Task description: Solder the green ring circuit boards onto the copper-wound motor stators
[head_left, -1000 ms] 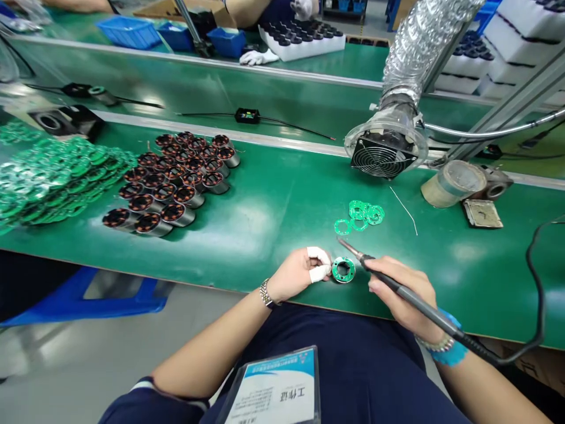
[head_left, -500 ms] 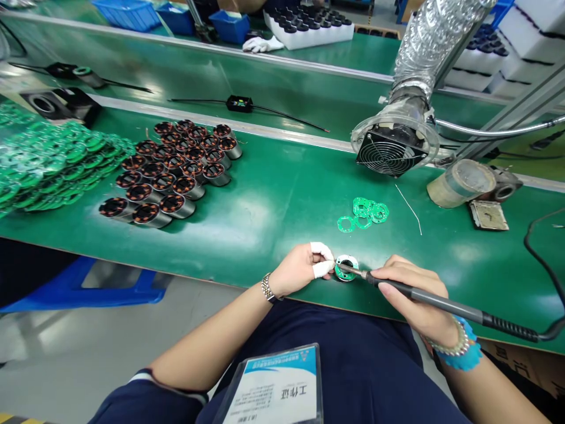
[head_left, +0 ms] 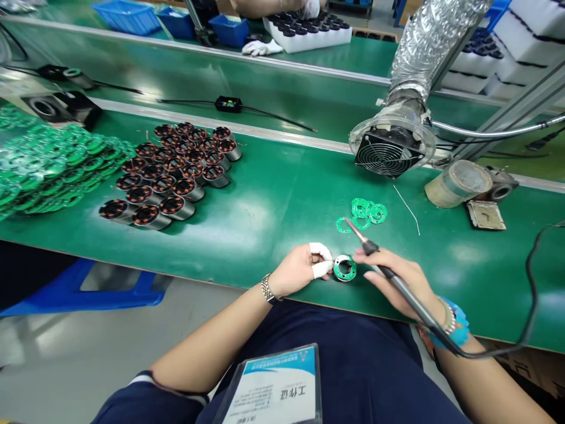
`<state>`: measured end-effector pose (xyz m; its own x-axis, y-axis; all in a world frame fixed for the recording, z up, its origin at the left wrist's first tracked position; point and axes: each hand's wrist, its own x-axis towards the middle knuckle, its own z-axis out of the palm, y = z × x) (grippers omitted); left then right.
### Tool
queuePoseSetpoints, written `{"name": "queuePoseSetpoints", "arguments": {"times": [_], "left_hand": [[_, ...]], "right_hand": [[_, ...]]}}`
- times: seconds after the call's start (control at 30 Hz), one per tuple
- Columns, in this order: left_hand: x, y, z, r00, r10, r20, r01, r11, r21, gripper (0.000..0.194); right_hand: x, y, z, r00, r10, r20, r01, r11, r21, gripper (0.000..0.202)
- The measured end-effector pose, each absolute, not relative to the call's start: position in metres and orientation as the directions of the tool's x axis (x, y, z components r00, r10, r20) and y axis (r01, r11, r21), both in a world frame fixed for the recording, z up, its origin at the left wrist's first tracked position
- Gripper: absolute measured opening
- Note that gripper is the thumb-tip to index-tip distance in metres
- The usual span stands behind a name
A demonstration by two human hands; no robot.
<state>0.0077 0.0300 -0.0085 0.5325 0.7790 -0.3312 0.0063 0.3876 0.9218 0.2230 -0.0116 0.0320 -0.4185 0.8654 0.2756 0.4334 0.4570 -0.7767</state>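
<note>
My left hand (head_left: 304, 268), with white covers on two fingertips, is pinched at the left edge of a part topped by a round green board (head_left: 345, 268); what lies between the fingertips is too small to make out. My right hand (head_left: 404, 280) holds a soldering iron (head_left: 395, 282), its tip raised and pointing up-left over the loose green ring boards (head_left: 369, 210). The fingers of this hand are close to the right side of the round board. A thin wire (head_left: 406, 209) lies behind, to the right.
Rows of copper-wound cylinders (head_left: 172, 171) and a heap of green boards (head_left: 53, 165) stand at the left. A fan on a duct (head_left: 386, 154) hangs at the back. At right are a round tub (head_left: 458, 184) and a sponge tray (head_left: 485, 215). Across the bench, a person's gloved hand (head_left: 311, 8) touches black parts.
My right hand has lifted the iron off the round board and tilted its tip up and away. My left hand stays in place. Another person's arm and hand have appeared across the bench.
</note>
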Motion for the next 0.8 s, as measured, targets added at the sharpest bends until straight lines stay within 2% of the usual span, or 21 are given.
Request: {"name": "queuePoseSetpoints", "arguments": {"times": [0.07, 0.17, 0.2, 0.27, 0.3, 0.37, 0.43, 0.47, 0.53, 0.63, 0.73, 0.8], "left_hand": [[0.008, 0.03, -0.008, 0.54, 0.776, -0.325, 0.013, 0.379, 0.925, 0.017], [0.006, 0.026, -0.007, 0.523, 0.801, -0.291, 0.047, 0.313, 0.948, 0.017], [0.005, 0.022, -0.006, 0.487, 0.84, -0.24, 0.084, 0.229, 0.97, 0.017], [0.001, 0.013, -0.005, 0.416, 0.908, -0.04, 0.235, -0.065, 0.97, 0.018], [0.0, 0.008, -0.004, 0.414, 0.906, 0.084, 0.339, -0.239, 0.91, 0.019], [-0.002, -0.002, -0.003, 0.493, 0.835, 0.246, 0.511, -0.507, 0.694, 0.017], [-0.002, -0.011, -0.002, 0.575, 0.773, 0.27, 0.598, -0.622, 0.506, 0.013], [0.0, -0.015, -0.002, 0.594, 0.762, 0.258, 0.619, -0.638, 0.458, 0.013], [0.002, -0.02, -0.001, 0.596, 0.773, 0.216, 0.626, -0.617, 0.477, 0.014], [0.002, -0.023, 0.002, 0.584, 0.807, 0.092, 0.54, -0.471, 0.698, 0.015], [-0.003, -0.016, 0.006, 0.565, 0.814, -0.135, 0.415, -0.139, 0.899, 0.016], [-0.006, -0.008, 0.006, 0.465, 0.834, -0.296, 0.326, 0.15, 0.934, 0.019]], "right_hand": [[0.219, -0.003, 0.026, -0.549, 0.806, 0.222, 0.43, 0.5, -0.752, 0.033], [0.213, 0.001, 0.018, -0.59, 0.787, 0.18, 0.452, 0.506, -0.734, 0.034], [0.212, 0.0, 0.015, -0.568, 0.802, 0.183, 0.468, 0.498, -0.73, 0.033], [0.21, -0.005, 0.011, -0.505, 0.839, 0.204, 0.501, 0.477, -0.722, 0.033], [0.209, -0.008, 0.009, -0.473, 0.854, 0.219, 0.515, 0.47, -0.717, 0.034], [0.207, -0.014, 0.006, -0.412, 0.875, 0.252, 0.54, 0.458, -0.706, 0.037], [0.205, -0.019, 0.003, -0.372, 0.886, 0.277, 0.561, 0.453, -0.693, 0.038], [0.204, -0.021, 0.002, -0.359, 0.889, 0.284, 0.57, 0.45, -0.688, 0.038], [0.201, -0.023, 0.001, -0.334, 0.894, 0.299, 0.587, 0.445, -0.676, 0.038], [0.198, -0.026, 0.0, -0.302, 0.896, 0.325, 0.608, 0.444, -0.659, 0.038], [0.196, -0.027, -0.002, -0.286, 0.893, 0.348, 0.614, 0.449, -0.648, 0.037], [0.195, -0.028, -0.003, -0.284, 0.892, 0.352, 0.609, 0.451, -0.652, 0.037]]}}
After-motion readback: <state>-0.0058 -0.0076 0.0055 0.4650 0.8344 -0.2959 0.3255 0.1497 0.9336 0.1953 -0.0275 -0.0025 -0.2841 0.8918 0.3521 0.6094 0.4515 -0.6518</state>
